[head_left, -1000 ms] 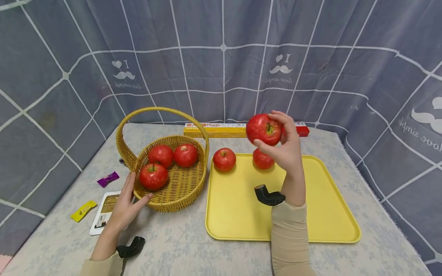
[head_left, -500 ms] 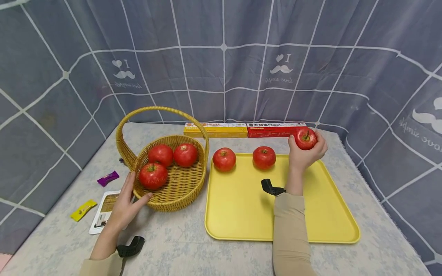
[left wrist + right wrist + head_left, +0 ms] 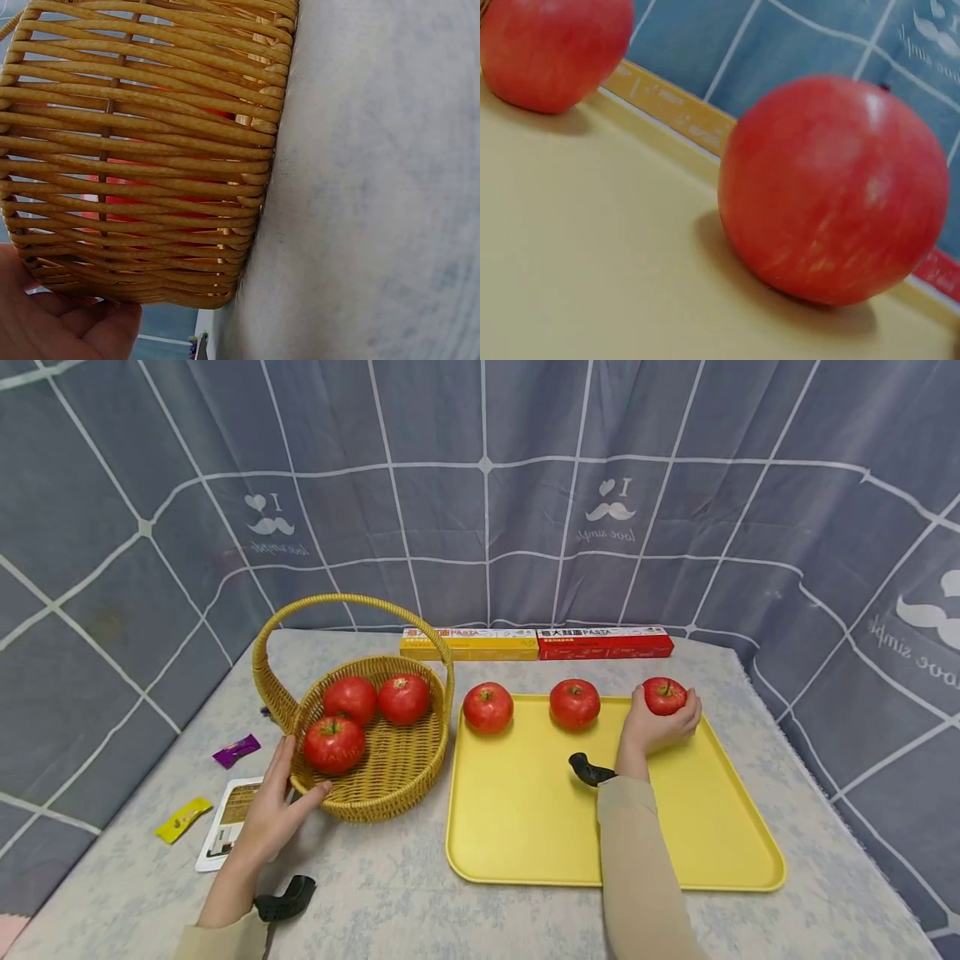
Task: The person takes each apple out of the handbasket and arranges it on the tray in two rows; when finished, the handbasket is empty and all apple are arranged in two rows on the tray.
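Both my hands are busy in the head view. My right hand (image 3: 654, 727) curls round an apple (image 3: 665, 695) at the far right of the yellow tray (image 3: 697, 835), fingers wrapped about its near side, the apple low at the tray's back edge; I cannot tell whether it touches the tray. Two more apples (image 3: 488, 707) (image 3: 574, 702) stand on the tray's far edge to its left, apart from each other. My left hand (image 3: 273, 810) lies against the near left wall of the basket (image 3: 390, 777), fingers straight along the wicker, thumb spread toward the rim, gripping nothing. Three apples (image 3: 333, 743) lie inside the basket. Beside my left hand lie a card (image 3: 225, 827) and two small wrappers (image 3: 182, 817) (image 3: 236, 749); two long boxes (image 3: 536, 643) sit behind the tray.

From the left wrist, the basket wall (image 3: 142, 150) fills the frame with red showing through the weave, and my fingers (image 3: 64, 322) touch its lower edge.

From the right wrist, two apples (image 3: 832, 191) (image 3: 555, 49) stand on the tray (image 3: 577, 247); my hand itself is out of sight.
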### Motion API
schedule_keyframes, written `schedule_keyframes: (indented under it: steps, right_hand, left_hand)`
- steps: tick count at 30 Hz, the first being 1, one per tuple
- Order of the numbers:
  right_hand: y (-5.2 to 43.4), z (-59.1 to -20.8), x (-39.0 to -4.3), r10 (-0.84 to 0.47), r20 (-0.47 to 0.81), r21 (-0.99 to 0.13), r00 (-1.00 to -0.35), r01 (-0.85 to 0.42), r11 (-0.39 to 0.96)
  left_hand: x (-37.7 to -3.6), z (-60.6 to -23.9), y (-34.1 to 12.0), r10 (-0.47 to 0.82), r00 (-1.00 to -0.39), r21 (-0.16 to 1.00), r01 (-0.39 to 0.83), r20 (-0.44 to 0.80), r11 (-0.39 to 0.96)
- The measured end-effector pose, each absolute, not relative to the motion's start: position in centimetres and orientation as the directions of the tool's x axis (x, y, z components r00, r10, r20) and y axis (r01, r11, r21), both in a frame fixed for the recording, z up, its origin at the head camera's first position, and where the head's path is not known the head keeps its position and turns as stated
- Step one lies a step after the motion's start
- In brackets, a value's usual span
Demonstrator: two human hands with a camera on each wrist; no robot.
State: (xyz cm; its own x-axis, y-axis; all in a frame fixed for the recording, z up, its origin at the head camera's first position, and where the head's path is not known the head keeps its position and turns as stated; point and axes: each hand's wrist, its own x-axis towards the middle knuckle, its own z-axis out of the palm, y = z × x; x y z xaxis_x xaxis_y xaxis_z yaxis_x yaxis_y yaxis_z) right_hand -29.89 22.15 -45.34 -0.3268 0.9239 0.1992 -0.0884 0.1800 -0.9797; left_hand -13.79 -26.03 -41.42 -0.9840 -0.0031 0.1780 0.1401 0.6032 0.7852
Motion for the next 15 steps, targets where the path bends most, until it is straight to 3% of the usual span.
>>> schedule_keyframes:
  steps: [9,15]
  right_hand:
    - [23.3,-45.7,-29.9,0.933,0.121,-0.992,-0.339,-0.076,0.101]
    - [23.3,-44.9,-29.8,0.932,0.127,-0.992,-0.341,-0.049,0.117]
  left_hand:
    - [-13.9,-41.3,-26.0,-0.002,-0.983,0.781,0.142,0.181,0.608]
    - [-13.8,-41.4,-26.0,-0.005,-0.983,0.786,0.142,0.181,0.602]
